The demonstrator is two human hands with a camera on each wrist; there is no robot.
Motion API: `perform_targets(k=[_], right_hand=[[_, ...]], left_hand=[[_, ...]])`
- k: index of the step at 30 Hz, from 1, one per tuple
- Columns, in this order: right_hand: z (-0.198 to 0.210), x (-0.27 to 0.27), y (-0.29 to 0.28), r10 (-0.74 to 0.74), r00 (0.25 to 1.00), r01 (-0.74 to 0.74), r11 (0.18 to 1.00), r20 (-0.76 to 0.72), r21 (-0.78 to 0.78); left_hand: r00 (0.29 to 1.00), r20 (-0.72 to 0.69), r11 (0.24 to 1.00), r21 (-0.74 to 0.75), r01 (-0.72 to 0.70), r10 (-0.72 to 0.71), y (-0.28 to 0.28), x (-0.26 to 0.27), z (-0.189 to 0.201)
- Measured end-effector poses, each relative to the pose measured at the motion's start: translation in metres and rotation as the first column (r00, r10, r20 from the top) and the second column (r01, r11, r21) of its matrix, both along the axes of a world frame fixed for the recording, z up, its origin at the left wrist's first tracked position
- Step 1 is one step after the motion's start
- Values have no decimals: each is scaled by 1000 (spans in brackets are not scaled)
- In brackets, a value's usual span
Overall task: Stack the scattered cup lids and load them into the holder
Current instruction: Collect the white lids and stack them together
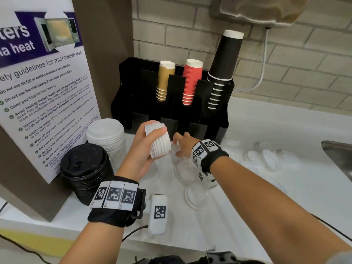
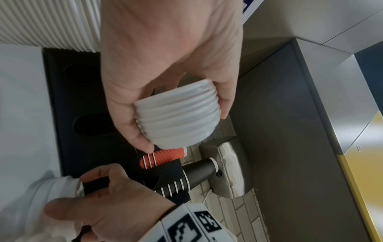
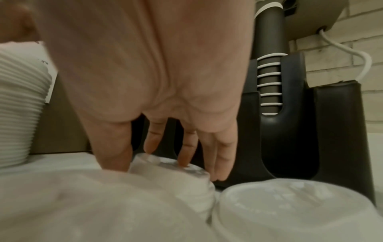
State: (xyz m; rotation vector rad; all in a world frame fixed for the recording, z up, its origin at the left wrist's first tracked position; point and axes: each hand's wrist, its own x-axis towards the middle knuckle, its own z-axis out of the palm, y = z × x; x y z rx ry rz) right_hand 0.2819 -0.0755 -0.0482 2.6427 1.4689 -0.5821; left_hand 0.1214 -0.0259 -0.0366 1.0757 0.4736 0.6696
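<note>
My left hand (image 1: 155,128) grips a stack of several small white lids (image 2: 178,117), held on its side above the counter, just in front of the black cup and lid holder (image 1: 133,88). My right hand (image 1: 177,145) reaches down beside it to a short stack of white lids (image 3: 172,172) that stands on the counter at the holder's foot. Its thumb is on one side of that stack and its fingertips (image 3: 184,160) on the top and far side. More loose lids (image 1: 270,159) lie scattered to the right.
The holder carries gold (image 1: 164,80), red (image 1: 191,80) and black cups (image 1: 224,60). Left of my hands stand a tall white lid stack (image 1: 106,138) and a black lid stack (image 1: 83,168). Clear lids (image 1: 194,197) lie under my right forearm. A sink (image 1: 339,157) is at far right.
</note>
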Motion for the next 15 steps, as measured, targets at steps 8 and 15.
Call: perform_targets(k=[8, 15], right_hand=[[2, 13, -2, 5, 998, -2, 998, -61, 61], [38, 8, -26, 31, 775, 367, 792, -631, 489]], left_hand=[[999, 50, 997, -72, 8, -5, 5, -3, -4], [996, 87, 992, -122, -13, 23, 3, -1, -6]])
